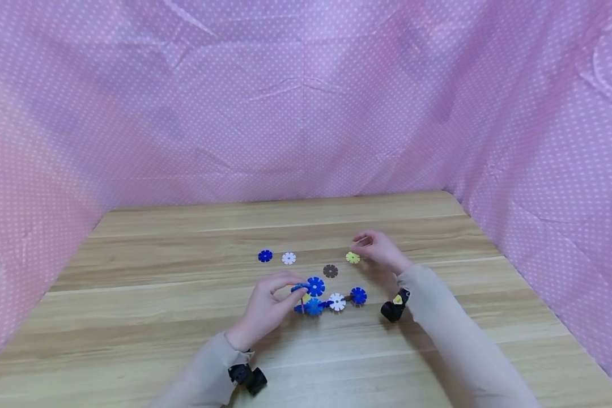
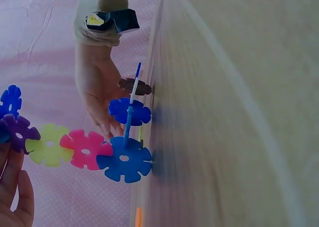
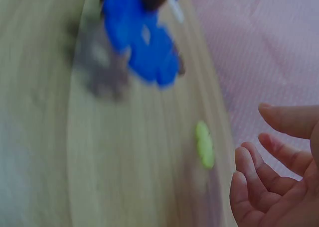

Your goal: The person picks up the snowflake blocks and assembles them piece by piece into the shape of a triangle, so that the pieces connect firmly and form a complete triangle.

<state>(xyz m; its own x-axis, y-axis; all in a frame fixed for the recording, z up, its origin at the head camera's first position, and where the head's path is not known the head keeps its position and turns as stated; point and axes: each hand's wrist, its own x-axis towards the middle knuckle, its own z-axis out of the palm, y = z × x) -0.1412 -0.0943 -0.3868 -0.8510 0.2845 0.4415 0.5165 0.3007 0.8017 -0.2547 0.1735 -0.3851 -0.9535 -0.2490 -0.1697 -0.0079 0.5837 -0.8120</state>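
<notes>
My left hand (image 1: 265, 306) pinches one end of a linked chain of notched plastic discs. In the left wrist view, a purple disc (image 2: 20, 133), a yellow-green disc (image 2: 50, 146), a pink disc (image 2: 84, 160) and a blue disc (image 2: 124, 170) run out from the fingers. In the head view the chain goes on right through a white disc (image 1: 337, 302) to a dark blue disc (image 1: 358, 296). Over a loose yellow-green disc (image 1: 353, 258) on the table is my right hand (image 1: 379, 249), fingers loosely bent and apart from it in the right wrist view.
Loose on the wooden table (image 1: 158, 272) are a dark blue disc (image 1: 265, 256), a white disc (image 1: 288, 258) and a brown disc (image 1: 330, 271), beyond the chain. A pink dotted cloth (image 1: 285, 113) hangs around the table's back and sides.
</notes>
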